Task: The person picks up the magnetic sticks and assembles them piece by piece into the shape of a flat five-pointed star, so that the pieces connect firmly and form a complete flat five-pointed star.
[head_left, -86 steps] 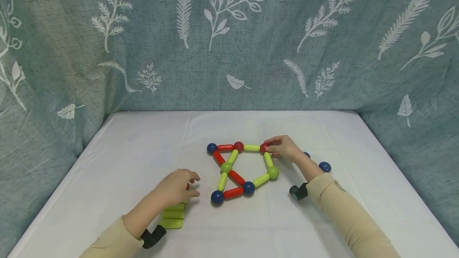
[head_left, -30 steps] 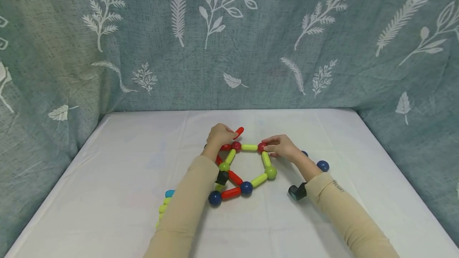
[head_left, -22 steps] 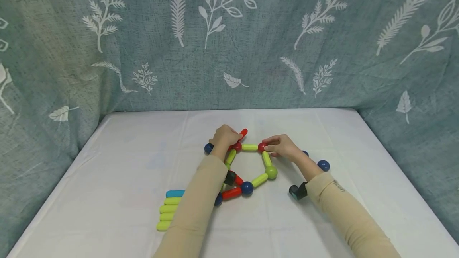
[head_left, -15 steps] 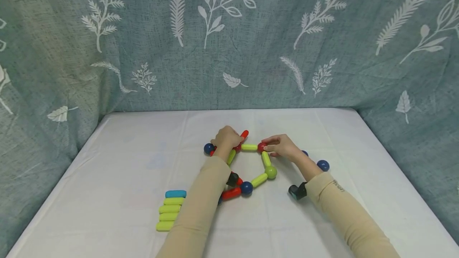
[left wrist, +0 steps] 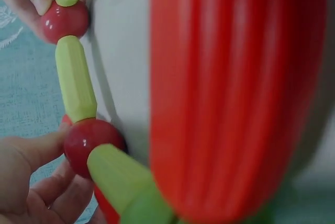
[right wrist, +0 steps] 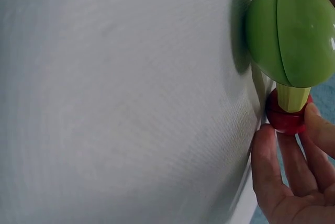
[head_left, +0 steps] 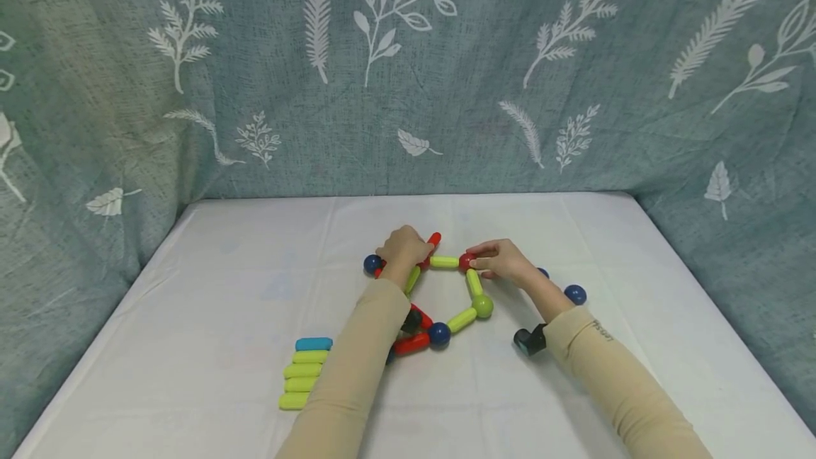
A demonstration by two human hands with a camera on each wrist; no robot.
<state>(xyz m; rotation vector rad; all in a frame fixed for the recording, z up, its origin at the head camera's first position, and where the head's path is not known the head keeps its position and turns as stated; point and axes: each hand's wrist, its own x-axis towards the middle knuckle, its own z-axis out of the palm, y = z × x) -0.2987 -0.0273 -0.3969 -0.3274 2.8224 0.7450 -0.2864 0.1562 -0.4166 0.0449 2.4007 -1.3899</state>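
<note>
Gone from beside the row of sticks [head_left: 302, 372], the left hand [head_left: 403, 250] now sits over the frame's far edge, while the right hand has stayed put. From the head view, left thumb and fingers pinch a red stick [head_left: 435, 239], its tip jutting past them. Right fingers clamp the right red ball [head_left: 467, 262]. Toward the wearer from both, the frame [head_left: 462, 321] looks largely joined, though the left sleeve [head_left: 353, 367] covers part. Probably this stick's joining remains; the row, well behind the left fingers, and two loose blue balls [head_left: 576, 295], beyond the right wrist, seem unused.

From the left wrist, the left red ball [left wrist: 93, 146] touches the left fingertips; whether the stick has joined it, I cannot tell.

From the right wrist, a green ball [right wrist: 293, 33] sits wristward of the right fingers, one stick from their ball.
</note>
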